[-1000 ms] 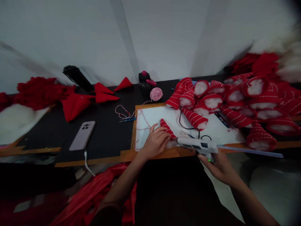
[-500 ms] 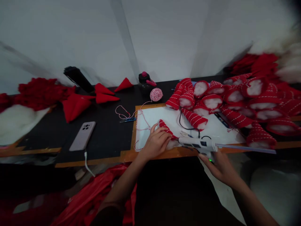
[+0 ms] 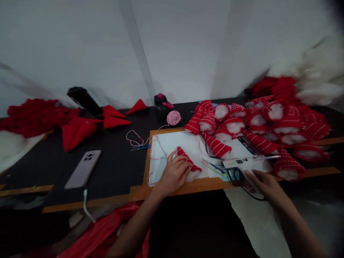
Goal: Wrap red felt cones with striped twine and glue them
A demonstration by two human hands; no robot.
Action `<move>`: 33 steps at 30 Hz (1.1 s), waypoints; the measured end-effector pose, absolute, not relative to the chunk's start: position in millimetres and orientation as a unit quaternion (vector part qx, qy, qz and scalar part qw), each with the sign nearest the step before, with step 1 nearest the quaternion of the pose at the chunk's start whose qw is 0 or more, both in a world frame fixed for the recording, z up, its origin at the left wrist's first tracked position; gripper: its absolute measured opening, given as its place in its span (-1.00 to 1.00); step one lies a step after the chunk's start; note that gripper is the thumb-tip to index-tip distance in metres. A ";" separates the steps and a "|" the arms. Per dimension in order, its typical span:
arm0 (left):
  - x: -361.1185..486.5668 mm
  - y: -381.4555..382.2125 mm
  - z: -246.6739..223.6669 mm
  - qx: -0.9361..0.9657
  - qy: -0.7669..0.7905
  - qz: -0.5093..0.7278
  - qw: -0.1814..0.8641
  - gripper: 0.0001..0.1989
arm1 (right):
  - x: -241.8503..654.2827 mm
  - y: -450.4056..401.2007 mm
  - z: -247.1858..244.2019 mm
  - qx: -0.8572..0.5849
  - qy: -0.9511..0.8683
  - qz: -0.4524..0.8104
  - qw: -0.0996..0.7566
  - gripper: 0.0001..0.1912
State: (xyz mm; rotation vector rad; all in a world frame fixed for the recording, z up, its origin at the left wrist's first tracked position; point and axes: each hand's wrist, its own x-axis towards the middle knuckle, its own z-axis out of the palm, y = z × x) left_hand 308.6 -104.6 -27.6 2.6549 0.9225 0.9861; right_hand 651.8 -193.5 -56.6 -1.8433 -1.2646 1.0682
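Note:
My left hand [image 3: 174, 172] presses a red cone [image 3: 185, 156] of cloth with white stitched lines against the white sheet [image 3: 161, 172]. White stuffing shows at the cone's lower end, under my fingers. My right hand [image 3: 264, 184] is at the handle of a white hot glue gun [image 3: 235, 163], which lies low over the sheet's right part. A pale glue stick [image 3: 266, 157] juts from its back. Its black cord [image 3: 254, 195] loops near the table edge. Pens or slim tools [image 3: 213, 168] lie by the nozzle.
Several stuffed striped cones [image 3: 233, 125] are heaped at right. A ball of red-and-white twine [image 3: 173, 117] trails onto the sheet past blue snips [image 3: 141, 147]. Plain red cones [image 3: 115, 122], a phone [image 3: 83, 169] and a dark bottle [image 3: 160, 107] stand or lie further left and back.
My right hand has drawn the glue gun away from the cone, rightward, and lowered it to the table. My left hand stays on the cone. The view has shifted slightly.

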 end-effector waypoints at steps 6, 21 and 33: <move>309.2 -102.8 -27.9 0.884 0.318 0.333 0.088 -0.87 | 642.1 -185.4 -58.1 -0.791 -0.579 0.004 0.195 -0.50; 308.2 -105.2 -35.0 0.869 0.326 0.354 0.112 -0.90 | 510.4 -113.0 -31.3 -0.393 -0.711 0.432 0.392 -0.82; 309.7 -104.6 -33.0 0.859 0.341 0.352 0.145 -0.95 | 520.6 -117.8 -35.4 -0.393 -0.632 0.525 0.414 -0.83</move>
